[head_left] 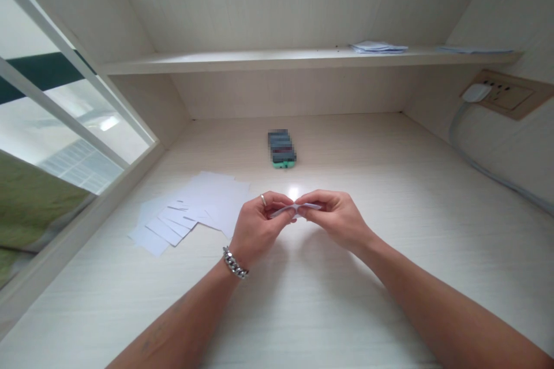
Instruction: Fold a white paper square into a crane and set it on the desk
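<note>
A small folded piece of white paper (308, 206) is held edge-on above the desk between both hands. My left hand (262, 225), with a ring and a chain bracelet, pinches its left part between thumb and fingers. My right hand (335, 216) pinches the right part the same way, and the fingertips of both hands almost meet at the middle. Fingers cover much of the paper, so its full shape is hidden. Left of my left hand, loose white paper sheets (220, 187) lie spread and overlapping, with several smaller slips on top.
A phone-like object (282, 150) with a green edge, its face pixelated, lies beyond my hands. Folded papers (378, 46) rest on the shelf (259, 62). At right, a white plug (476, 92) sits in the wall socket, its grey cable (485, 172) running down the side.
</note>
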Tool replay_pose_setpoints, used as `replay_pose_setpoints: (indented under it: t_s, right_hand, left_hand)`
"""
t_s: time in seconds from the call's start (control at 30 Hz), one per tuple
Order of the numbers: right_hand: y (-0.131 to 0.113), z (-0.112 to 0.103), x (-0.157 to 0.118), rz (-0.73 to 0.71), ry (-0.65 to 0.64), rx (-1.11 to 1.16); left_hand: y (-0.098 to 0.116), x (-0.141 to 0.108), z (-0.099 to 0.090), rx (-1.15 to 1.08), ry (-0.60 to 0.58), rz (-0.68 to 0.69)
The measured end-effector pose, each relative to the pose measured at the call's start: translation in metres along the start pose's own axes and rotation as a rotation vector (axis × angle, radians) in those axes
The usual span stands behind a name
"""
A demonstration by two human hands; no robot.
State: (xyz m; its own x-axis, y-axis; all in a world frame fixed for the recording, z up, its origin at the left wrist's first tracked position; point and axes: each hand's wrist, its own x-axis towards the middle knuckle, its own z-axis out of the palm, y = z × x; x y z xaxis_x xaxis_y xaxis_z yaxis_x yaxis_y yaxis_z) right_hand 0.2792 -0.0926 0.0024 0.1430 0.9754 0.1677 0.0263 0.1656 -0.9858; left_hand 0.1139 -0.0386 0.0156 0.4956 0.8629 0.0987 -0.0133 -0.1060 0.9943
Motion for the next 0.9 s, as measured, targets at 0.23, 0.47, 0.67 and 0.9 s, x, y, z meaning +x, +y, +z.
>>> replay_pose_setpoints:
  t_s: [0.23, 0.47, 0.67, 0.9]
  right_hand:
    - [-0.001, -0.002, 0.0, 0.077, -0.092, 0.002]
    - [0.0, -0.001, -0.001, 0.075, -0.04, -0.039]
    - [-0.005, 0.002, 0.0, 0.136, -0.026, 0.101]
    - [-0.011, 0.003, -0.001, 0.219, -0.012, 0.202]
  left_hand:
    - [0.002, 0.0, -0.001, 0.078, -0.02, -0.02]
    - [0.003, 0.001, 0.001, -0.024, -0.037, -0.078]
    - [0.006, 0.001, 0.001, -0.072, -0.022, -0.118]
    - [0.011, 0.001, 0.002, -0.05, -0.012, -0.109]
